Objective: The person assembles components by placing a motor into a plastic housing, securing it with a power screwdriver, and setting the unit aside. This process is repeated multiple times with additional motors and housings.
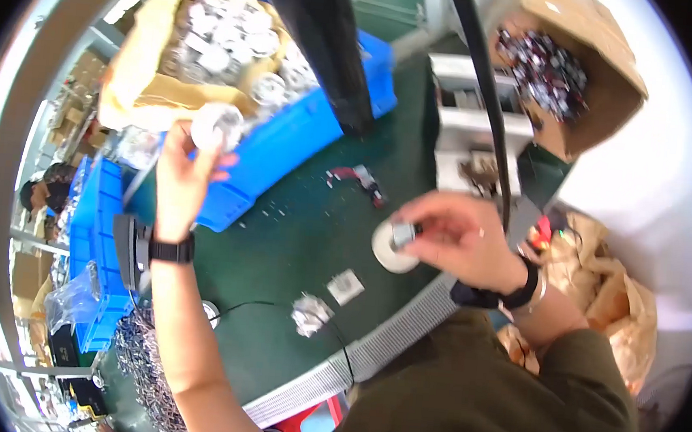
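My left hand (182,175) is raised at the near edge of the blue bin, closed on a round white plastic part (217,127). Over the right side of the table, my right hand (462,237) pinches a small grey block (404,235) between thumb and fingers. Just beneath that block is a flat white disc (390,254), partly covered by it; whether the two touch I cannot tell. A red and dark wired piece (357,180) lies farther back on the green table (278,251).
A blue bin (286,146) and a paper-lined box (140,90) of white round parts stand far left. Far right are a white divided tray (483,129) and a carton (607,98) of small parts. A dark post (319,35) hangs overhead. Nearer lies a crumpled clear-white piece (310,315).
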Demonstrator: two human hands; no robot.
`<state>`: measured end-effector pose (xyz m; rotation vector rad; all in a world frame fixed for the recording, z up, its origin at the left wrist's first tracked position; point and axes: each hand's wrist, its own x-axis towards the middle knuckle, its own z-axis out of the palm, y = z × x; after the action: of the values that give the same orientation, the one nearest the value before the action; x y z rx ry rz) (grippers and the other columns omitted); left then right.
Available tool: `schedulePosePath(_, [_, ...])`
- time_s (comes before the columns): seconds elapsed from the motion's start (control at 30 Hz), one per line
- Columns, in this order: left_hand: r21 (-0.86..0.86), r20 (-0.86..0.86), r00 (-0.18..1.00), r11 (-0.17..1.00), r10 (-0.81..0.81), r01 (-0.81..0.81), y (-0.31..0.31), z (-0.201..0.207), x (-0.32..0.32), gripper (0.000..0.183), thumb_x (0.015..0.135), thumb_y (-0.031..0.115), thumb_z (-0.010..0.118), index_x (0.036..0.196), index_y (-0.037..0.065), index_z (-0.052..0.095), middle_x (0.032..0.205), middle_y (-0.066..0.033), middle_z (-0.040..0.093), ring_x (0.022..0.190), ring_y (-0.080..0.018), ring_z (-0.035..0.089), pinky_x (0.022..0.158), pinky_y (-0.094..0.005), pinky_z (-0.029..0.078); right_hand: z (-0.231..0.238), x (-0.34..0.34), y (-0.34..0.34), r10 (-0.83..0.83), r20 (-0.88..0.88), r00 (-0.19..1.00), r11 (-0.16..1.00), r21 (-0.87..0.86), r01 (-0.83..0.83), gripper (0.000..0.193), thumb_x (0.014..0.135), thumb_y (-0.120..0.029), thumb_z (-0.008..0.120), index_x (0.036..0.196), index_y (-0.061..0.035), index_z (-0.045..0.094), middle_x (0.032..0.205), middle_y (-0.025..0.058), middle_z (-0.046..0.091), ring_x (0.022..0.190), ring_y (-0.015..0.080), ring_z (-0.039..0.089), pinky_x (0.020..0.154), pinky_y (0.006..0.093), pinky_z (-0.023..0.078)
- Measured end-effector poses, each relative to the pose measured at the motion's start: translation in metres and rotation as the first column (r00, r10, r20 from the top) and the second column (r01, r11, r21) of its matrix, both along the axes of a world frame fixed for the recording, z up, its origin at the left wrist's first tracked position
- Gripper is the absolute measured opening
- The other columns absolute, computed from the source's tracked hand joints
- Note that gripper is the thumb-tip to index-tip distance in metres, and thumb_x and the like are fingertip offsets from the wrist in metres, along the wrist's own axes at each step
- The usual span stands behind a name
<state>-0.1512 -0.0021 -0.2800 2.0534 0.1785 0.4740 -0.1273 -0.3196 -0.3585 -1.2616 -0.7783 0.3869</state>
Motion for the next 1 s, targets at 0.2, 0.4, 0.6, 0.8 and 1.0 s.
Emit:
schedulePosePath(0.2, [0.482, 0.109, 0.947, 0.849, -0.302, 0.215, -0.113, -0.085, -0.047, 0.025, 0.072, 0.001, 0.070, 0.094, 0.003, 0.058, 0.110, -0.0172, 0.059, 0.094, -0.0280, 0.062, 0.076, -0.0332, 0.051, 0.011, 0.003, -0.019, -0.185, 0.111, 0.976, 0.982, -0.026, 0.189, 0.027, 0.077, 0.005, 0.065, 0.103, 0.0016, 0.058, 0.102, 0.0084, 0.058, 0.088, 0.0143, 0.062, 0.076, 0.0242, 0.051])
schedulePosePath(0.4, [0.651, 0.122, 0.879, 0.706, -0.460, 0.280, -0.152, -0.113, -0.047, 0.030, 0.067, 0.009, 0.074, 0.095, 0.006, 0.062, 0.112, -0.0171, 0.056, 0.091, -0.0319, 0.060, 0.074, -0.0372, 0.052, 0.002, 0.007, -0.022, -0.200, 0.109, 0.974, 0.979, -0.008, 0.202, 0.027, 0.078, 0.004, 0.065, 0.103, 0.0022, 0.058, 0.102, 0.0070, 0.057, 0.086, 0.0124, 0.061, 0.074, 0.0232, 0.051])
schedulePosePath(0.6, [0.503, 0.155, 0.941, 0.844, -0.300, 0.186, -0.153, -0.125, -0.056, 0.047, 0.066, 0.008, 0.076, 0.107, 0.004, 0.054, 0.114, -0.0184, 0.055, 0.094, -0.0352, 0.059, 0.076, -0.0391, 0.051, -0.009, 0.012, -0.019, -0.098, 0.130, 0.987, 0.979, -0.164, 0.119, 0.024, 0.079, 0.002, 0.063, 0.103, -0.0012, 0.059, 0.102, 0.0037, 0.057, 0.090, 0.0095, 0.056, 0.080, 0.0230, 0.048])
schedulePosePath(0.8, [0.291, 0.152, 0.960, 0.939, -0.236, 0.185, -0.157, -0.118, -0.055, 0.062, 0.062, 0.013, 0.080, 0.113, 0.002, 0.046, 0.114, -0.0176, 0.053, 0.101, -0.0345, 0.055, 0.084, -0.0390, 0.046, -0.014, 0.014, -0.009, 0.017, 0.309, 0.951, 0.952, -0.296, 0.080, 0.027, 0.078, 0.004, 0.061, 0.104, -0.0010, 0.058, 0.098, 0.0079, 0.057, 0.091, 0.0155, 0.058, 0.081, 0.0268, 0.050])
schedulePosePath(1.0, [0.242, 0.150, 0.964, 0.954, -0.220, 0.180, -0.157, -0.133, -0.052, 0.066, 0.062, 0.011, 0.079, 0.117, 0.002, 0.044, 0.111, -0.0170, 0.052, 0.102, -0.0334, 0.053, 0.084, -0.0388, 0.045, -0.011, 0.006, 0.008, 0.118, 0.604, 0.788, 0.833, -0.492, 0.253, 0.020, 0.076, -0.010, 0.063, 0.095, -0.0051, 0.056, 0.088, 0.0088, 0.058, 0.082, 0.0269, 0.055, 0.069, 0.0352, 0.045])
